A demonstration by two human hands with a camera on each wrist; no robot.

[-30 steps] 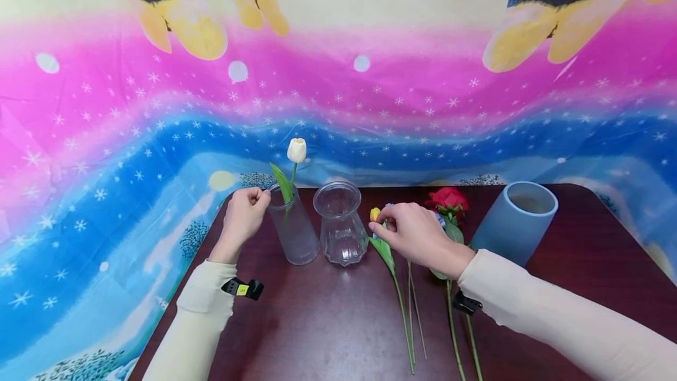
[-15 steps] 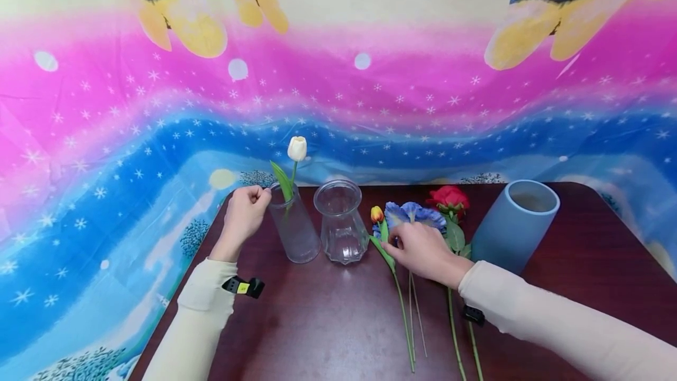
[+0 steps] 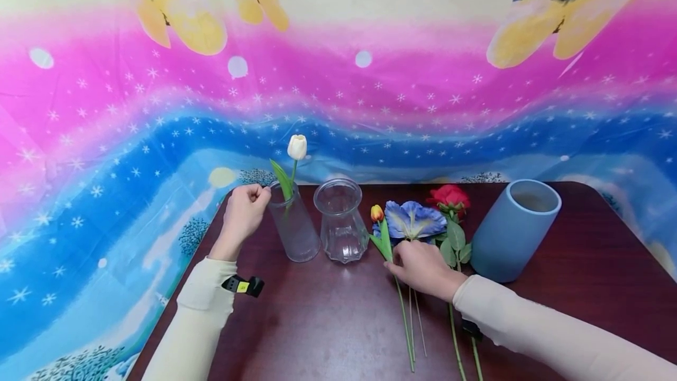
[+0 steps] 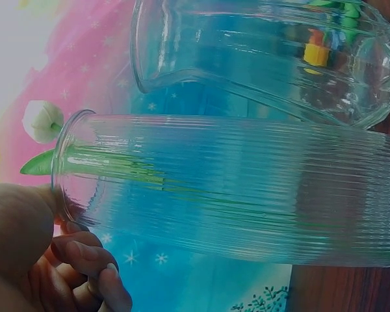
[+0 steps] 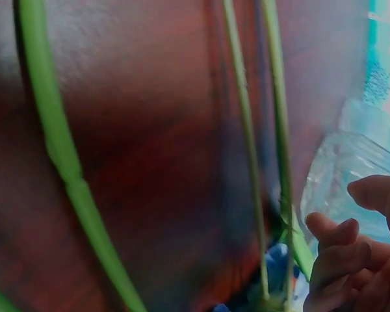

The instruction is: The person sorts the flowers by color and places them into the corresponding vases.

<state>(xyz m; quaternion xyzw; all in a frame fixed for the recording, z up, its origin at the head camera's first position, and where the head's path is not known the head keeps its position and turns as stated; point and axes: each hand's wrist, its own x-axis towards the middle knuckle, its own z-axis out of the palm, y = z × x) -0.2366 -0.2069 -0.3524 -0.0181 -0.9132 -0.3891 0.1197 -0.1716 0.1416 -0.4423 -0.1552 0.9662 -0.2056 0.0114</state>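
My left hand (image 3: 244, 219) pinches the rim of a tall ribbed glass vase (image 4: 234, 188) between thumb and fingers. A white tulip (image 3: 297, 147) stands in that vase, its green leaf above the rim. My right hand (image 3: 425, 269) is over the stems of the flowers lying on the table. In the right wrist view its thumb and loosely bent fingers (image 5: 341, 257) are apart, with nothing between them. Nearest to it lie a red-and-yellow tulip (image 3: 376, 213) and a blue-purple flower (image 3: 415, 220), whose lower part the hand covers.
A clear waisted glass vase (image 3: 341, 222) stands right of the ribbed one. Farther right are a red rose (image 3: 448, 199) with long stems toward the front and a large blue vase (image 3: 513, 240). A printed cloth (image 3: 338, 104) hangs behind the dark wooden table (image 3: 312, 322).
My right hand has moved back toward me from the flower heads to the stems, uncovering the tulip head and the blue-purple flower. The left hand stays at the rim.
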